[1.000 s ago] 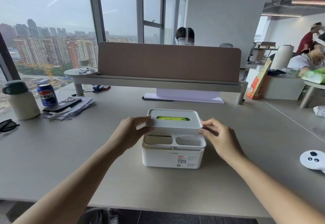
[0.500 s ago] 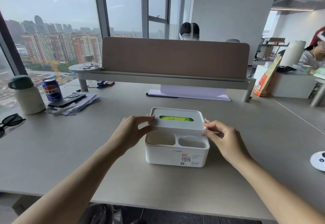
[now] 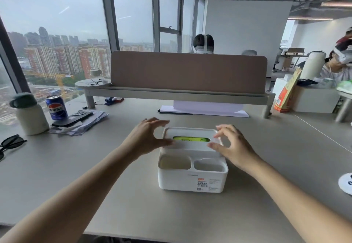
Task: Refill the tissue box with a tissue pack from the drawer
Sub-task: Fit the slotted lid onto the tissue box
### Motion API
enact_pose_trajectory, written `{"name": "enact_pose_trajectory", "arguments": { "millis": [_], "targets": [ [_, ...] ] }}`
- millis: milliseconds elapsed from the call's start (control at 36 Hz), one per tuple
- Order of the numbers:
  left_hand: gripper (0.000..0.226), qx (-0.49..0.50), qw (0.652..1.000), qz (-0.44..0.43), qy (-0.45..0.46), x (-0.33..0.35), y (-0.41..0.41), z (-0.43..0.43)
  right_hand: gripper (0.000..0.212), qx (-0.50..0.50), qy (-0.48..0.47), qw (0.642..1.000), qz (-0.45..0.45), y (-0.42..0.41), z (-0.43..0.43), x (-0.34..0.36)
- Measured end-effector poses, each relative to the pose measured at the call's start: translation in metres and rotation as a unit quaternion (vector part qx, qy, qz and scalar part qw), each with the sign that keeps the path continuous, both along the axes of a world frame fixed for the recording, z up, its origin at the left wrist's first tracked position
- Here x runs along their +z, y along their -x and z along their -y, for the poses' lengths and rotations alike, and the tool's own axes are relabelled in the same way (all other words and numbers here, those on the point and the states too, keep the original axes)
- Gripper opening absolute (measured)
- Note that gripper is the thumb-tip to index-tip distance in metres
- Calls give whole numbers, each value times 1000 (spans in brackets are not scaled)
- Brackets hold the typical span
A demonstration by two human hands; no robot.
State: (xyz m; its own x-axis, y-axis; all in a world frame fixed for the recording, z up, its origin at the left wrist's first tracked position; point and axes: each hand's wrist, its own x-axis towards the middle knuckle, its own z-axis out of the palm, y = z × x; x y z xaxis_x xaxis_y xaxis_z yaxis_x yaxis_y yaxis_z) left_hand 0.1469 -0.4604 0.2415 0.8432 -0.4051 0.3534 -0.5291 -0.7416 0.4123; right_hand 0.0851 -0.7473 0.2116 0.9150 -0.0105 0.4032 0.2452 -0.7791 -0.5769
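Observation:
A white tissue box [image 3: 192, 181] stands on the grey desk in front of me, with two open compartments along its near side. Its white lid [image 3: 190, 132] lies on the rear part. A green tissue pack [image 3: 190, 139] shows through the lid's slot. My left hand [image 3: 146, 137] is at the lid's left end with fingers spread, and its thumb touches the lid's edge. My right hand [image 3: 234, 147] is at the right end, also spread, with its thumb resting on the lid. Both hands are motion-blurred. No drawer is in view.
At the left stand a flask [image 3: 31, 117], a blue soda can [image 3: 56, 107], a phone [image 3: 73, 118] on papers, and sunglasses [image 3: 11, 143]. A white controller [image 3: 345, 183] lies at the right edge. A brown divider [image 3: 188, 73] with a shelf closes the desk's back, and people sit beyond it.
Both hands pinched the lid's ends before; now their fingers have spread apart and lifted off the far corners. The lid sits lower on the box.

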Motion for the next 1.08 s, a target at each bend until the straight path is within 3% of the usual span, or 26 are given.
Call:
{"name": "enact_pose_trajectory", "arguments": {
  "millis": [56,111,361,472,556,722,833,917,972,1083],
  "targets": [
    [102,-19,997,-65,-21,2,-5,8,78,42,7,995,-93,-7,-4,7],
    [102,-40,994,-94,-41,1,-9,13,95,73,-5,987,-146,-13,-6,13],
    [98,-83,994,-68,-21,-6,-15,26,113,89,96,975,-179,-27,-1,18],
    [113,-85,993,-86,2,-17,-22,23,105,78,108,980,-149,-25,-2,9],
    [105,-87,989,-115,34,-23,-25,25,98,81,112,980,-142,-25,-3,5],
    [99,-105,983,-146,-30,-20,-32,27,100,84,142,971,-174,-27,0,11],
    [98,-106,983,-135,-72,-13,-29,30,90,85,156,963,-204,-26,-1,17],
    [106,-100,988,-95,-65,-15,-24,28,97,84,178,957,-213,-22,-5,22],
    [99,-99,994,-27,-24,-24,-14,24,89,66,203,962,-169,-13,-10,22],
    [59,-138,984,52,105,-47,23,14,74,38,200,979,-17,23,-30,4]
  ]
}}
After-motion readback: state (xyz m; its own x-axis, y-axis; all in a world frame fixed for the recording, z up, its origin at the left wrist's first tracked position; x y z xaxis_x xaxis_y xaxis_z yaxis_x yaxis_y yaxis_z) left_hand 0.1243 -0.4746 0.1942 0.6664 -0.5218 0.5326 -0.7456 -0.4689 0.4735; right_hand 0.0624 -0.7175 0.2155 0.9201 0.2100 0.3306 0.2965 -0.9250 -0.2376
